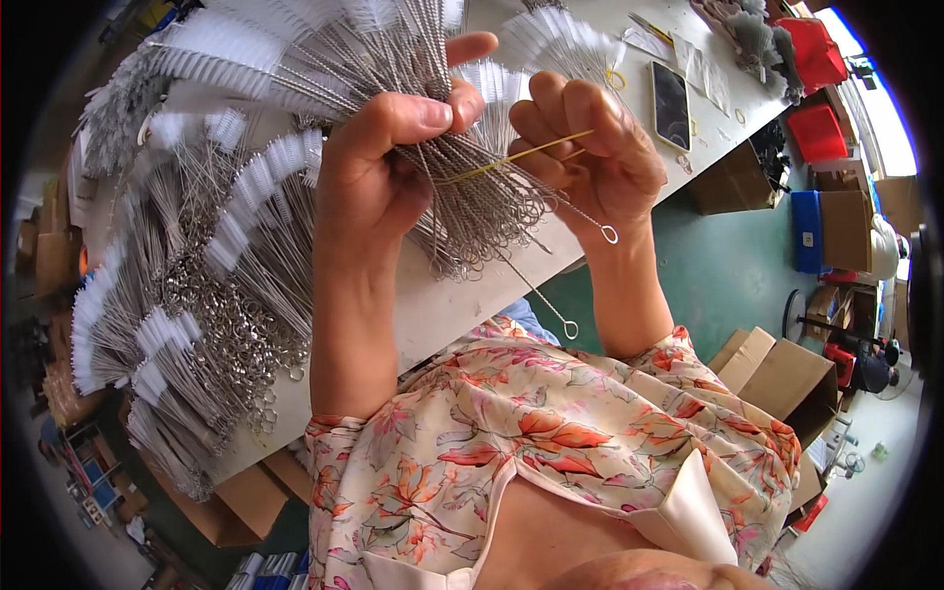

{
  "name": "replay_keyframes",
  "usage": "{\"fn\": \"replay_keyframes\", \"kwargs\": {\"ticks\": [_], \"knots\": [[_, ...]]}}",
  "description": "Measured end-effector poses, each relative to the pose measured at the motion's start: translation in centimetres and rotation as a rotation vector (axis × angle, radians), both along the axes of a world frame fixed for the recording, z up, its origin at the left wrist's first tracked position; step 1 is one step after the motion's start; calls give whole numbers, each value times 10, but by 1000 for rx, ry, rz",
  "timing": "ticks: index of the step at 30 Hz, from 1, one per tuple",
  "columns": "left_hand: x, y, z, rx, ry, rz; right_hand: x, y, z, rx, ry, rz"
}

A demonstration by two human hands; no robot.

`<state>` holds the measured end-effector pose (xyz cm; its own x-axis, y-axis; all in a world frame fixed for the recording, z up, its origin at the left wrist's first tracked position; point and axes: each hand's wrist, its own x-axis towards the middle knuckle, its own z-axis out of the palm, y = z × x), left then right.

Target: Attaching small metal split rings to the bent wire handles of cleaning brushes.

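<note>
Floral blouse (pixel 551 433) nearest, at 6 o'clock. White worktable (pixel 462 295) beyond, heaped wire tube brushes (pixel 197 295) at 9 o'clock. Left hand (pixel 379 162) clamped round brush bundle (pixel 462 167), centre frame. Right hand (pixel 590 147), 1 o'clock, fingers curled, pinching yellow rubber band (pixel 521 155) stretched onto bundle. Best keep bundle tight, loop ends level, band taut.

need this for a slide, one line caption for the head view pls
Left hand grips a bundle of wire brushes while the right hand stretches a yellow rubber band around it.

Head-worn fisheye, close, looking down at worktable (pixel 462 295)
</note>
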<state>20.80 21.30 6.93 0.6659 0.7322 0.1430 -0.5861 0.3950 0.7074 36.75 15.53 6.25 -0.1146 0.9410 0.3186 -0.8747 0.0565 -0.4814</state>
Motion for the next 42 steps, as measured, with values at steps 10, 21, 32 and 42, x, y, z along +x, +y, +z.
{"fn": "replay_keyframes", "kwargs": {"ticks": [10, 21, 32, 42], "knots": [[-20, 20, 13, -184, -242, 187, -23, -27, 8, 447, -861, -634], [-21, 26, 8, -172, -258, 316, -32, -48, -20, 105, -404, -311], [-2, 13, 21, 52, 87, 718, 20, -16, 6, 213, -85, -171], [-23, 27, 17, -191, -88, 562, -22, -40, -28, 857, -1330, -978]]}}
